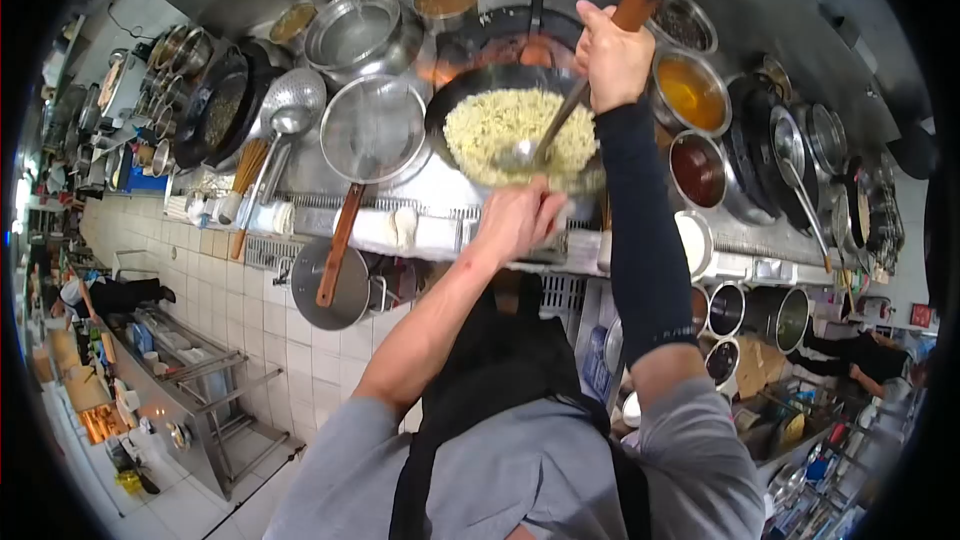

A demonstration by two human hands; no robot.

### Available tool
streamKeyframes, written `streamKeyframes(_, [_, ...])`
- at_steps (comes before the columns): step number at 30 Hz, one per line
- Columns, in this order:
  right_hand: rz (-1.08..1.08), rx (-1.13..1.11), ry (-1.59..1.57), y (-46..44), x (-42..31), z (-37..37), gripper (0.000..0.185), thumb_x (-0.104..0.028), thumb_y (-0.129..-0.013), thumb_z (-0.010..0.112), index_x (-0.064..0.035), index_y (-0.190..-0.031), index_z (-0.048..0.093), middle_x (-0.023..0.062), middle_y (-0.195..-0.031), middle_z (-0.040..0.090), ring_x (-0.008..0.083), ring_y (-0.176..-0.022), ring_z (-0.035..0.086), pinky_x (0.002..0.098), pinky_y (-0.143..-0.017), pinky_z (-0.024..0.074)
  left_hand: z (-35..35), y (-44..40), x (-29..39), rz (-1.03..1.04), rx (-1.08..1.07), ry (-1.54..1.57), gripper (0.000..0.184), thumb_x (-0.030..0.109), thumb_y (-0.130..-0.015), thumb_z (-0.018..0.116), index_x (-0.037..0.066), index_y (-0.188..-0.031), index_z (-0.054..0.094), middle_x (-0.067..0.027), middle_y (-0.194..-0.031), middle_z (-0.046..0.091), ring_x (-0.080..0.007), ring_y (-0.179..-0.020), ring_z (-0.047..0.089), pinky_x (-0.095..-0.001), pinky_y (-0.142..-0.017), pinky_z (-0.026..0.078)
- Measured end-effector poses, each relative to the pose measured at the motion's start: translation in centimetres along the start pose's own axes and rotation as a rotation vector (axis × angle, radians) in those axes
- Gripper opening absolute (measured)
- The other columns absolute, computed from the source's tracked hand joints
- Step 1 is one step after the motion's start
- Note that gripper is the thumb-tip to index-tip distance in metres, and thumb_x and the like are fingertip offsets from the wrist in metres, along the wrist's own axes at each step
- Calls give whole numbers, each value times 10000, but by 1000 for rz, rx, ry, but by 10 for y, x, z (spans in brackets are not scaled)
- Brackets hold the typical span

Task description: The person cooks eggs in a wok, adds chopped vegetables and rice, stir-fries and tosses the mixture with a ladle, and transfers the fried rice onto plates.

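Note:
A black wok [440, 112] sits over the burner, holding a heap of pale yellow fried rice [500, 125]. My right hand [613, 58], above a dark sleeve, is closed round the wooden handle of a ladle [566, 112]. The ladle's bowl rests in the rice near the wok's front. My left hand [518, 220] is closed at the wok's near edge; what it grips there is hidden under the fingers. Left of the wok lies a round mesh strainer [373, 130] with a wooden handle.
A metal pot [362, 35] stands behind the strainer. To the right are bowls of yellow liquid [690, 92] and dark red sauce [698, 170]. A perforated skimmer [295, 95] lies left. Other people [125, 295] are visible at the far left and far right.

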State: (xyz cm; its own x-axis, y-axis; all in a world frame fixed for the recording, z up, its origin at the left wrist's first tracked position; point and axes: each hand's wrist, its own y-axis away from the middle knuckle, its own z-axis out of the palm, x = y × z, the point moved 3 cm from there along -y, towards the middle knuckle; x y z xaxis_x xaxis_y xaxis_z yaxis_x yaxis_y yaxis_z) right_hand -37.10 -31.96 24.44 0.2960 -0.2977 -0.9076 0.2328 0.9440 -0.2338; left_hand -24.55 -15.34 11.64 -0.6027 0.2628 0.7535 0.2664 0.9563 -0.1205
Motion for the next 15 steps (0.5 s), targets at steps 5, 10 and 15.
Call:
streamKeyframes(5, [-306,69,44,-43,-2,-25,387,-101,-969,757,-106,-695,483,-8,-563,446,106,-427,415,302,-431,314,107,68,-79,94,-80,-118,276,328,-1051,645,57,-1030,593,-253,-820,695,-485,-825,690,-573,-739,548])
streamKeyframes(10, [-238,-132,-109,-21,-85,-12,419,-108,-966,751,-110,-669,456,-19,-567,425,103,-446,391,309,-462,321,31,105,-11,112,-44,-97,256,308,-1010,711,70,-965,629,-187,-794,686,-408,-792,708,-533,-734,557])
streamKeyframes(15, [-82,34,41,45,11,-20,350,-126,-952,781,-75,-698,547,22,-573,553,124,-452,506,301,-454,400,40,29,-50,53,-112,-44,252,297,-1039,664,55,-985,619,-210,-760,708,-459,-731,712,-549,-649,554])
